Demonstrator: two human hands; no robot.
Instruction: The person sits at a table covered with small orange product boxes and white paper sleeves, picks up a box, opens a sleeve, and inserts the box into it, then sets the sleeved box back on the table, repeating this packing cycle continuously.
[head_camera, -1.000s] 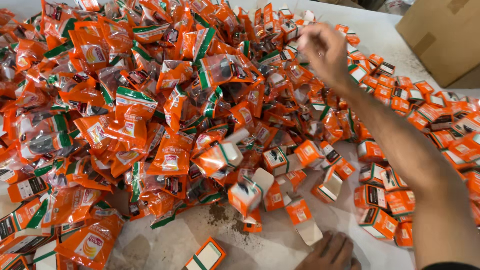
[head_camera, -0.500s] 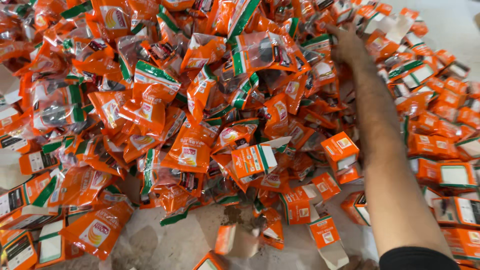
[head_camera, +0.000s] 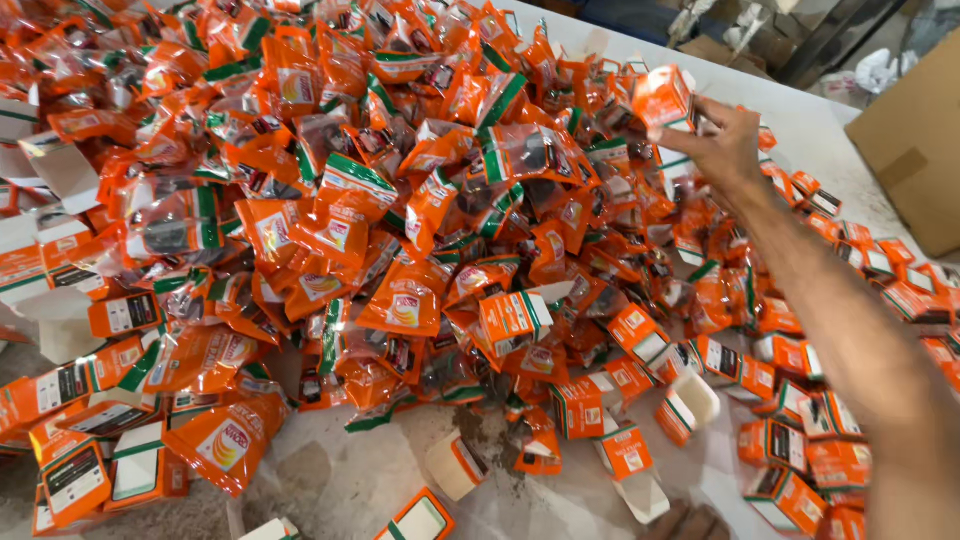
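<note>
A big heap of orange plastic pouches (head_camera: 400, 230) with green and white bands covers a white table (head_camera: 340, 480). Small orange cartons (head_camera: 510, 318) lie mixed in and around the heap. My right hand (head_camera: 715, 140) reaches over the far right side of the pile and holds one small orange carton (head_camera: 662, 98) lifted above it. My left hand (head_camera: 690, 522) shows only as fingertips at the bottom edge, beside an open carton (head_camera: 632, 470); I cannot tell whether it holds anything.
A brown cardboard box (head_camera: 915, 150) stands at the right edge of the table. More small cartons (head_camera: 800, 470) lie along the right side under my forearm. Dark spilled powder (head_camera: 480, 425) marks the table near the front.
The view has swung left and down, then back up. My right hand was reaching into the far side of the pile and has now come up with a small orange carton.
</note>
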